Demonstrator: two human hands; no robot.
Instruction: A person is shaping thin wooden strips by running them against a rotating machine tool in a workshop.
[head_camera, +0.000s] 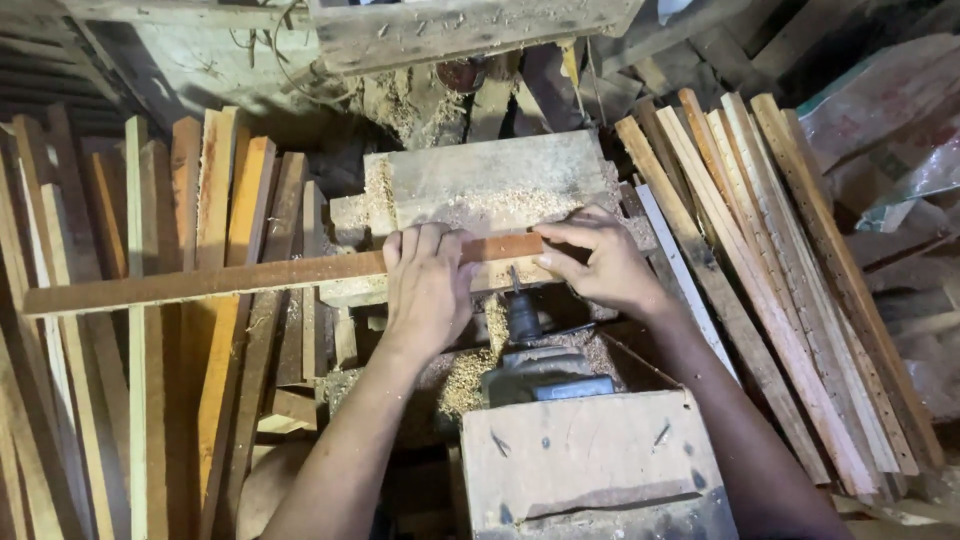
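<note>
Both hands, left (428, 285) and right (597, 262), press a slat (200, 284) with flat fingers onto the dusty worktop (480, 180).

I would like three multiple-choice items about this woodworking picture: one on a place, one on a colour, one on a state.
1. Where does the long wooden strip lie?
A. Across the sawdust-covered block, reaching out to the left
B. Upright against the back wall
C. On the box at the bottom

2. What colour is the strip?
A. Blue
B. Reddish brown
C. White

3. How do the hands meet the strip?
A. Both are lifted away from it
B. Only one touches it
C. Left hand and right hand both press on it

Answers: 1 A, it runs sideways over the block; 2 B, its top face is reddish brown; 3 C, both hands' fingers rest on it.
</note>
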